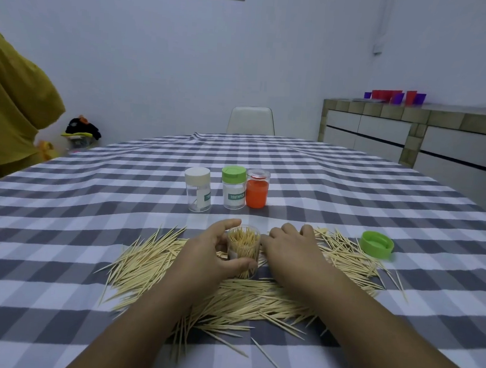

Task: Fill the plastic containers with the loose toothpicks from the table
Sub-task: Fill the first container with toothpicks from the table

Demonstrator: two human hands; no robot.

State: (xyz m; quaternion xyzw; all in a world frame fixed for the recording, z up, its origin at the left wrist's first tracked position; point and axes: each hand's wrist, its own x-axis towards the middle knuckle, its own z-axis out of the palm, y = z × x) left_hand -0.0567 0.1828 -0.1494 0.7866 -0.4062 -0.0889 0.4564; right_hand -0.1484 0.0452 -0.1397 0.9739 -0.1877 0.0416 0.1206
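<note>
My left hand (212, 250) grips an open clear plastic container (243, 248) that stands upright and is packed with toothpicks. My right hand (290, 244) rests palm down on the loose toothpicks (155, 264) just right of the container, its fingers bent over the sticks. The toothpicks lie scattered in a wide pile around and under both hands. A green lid (375, 244) lies on the cloth to the right. Behind stand three closed containers: a white-capped clear one (197, 189), a green-capped one (233, 187) and an orange one (257, 188).
The table wears a grey and white checked cloth (350, 197). A white chair (251, 120) stands at the far side. A person in yellow clothing (11, 104) is at the left edge. A tiled counter (430, 122) with coloured cups runs along the right.
</note>
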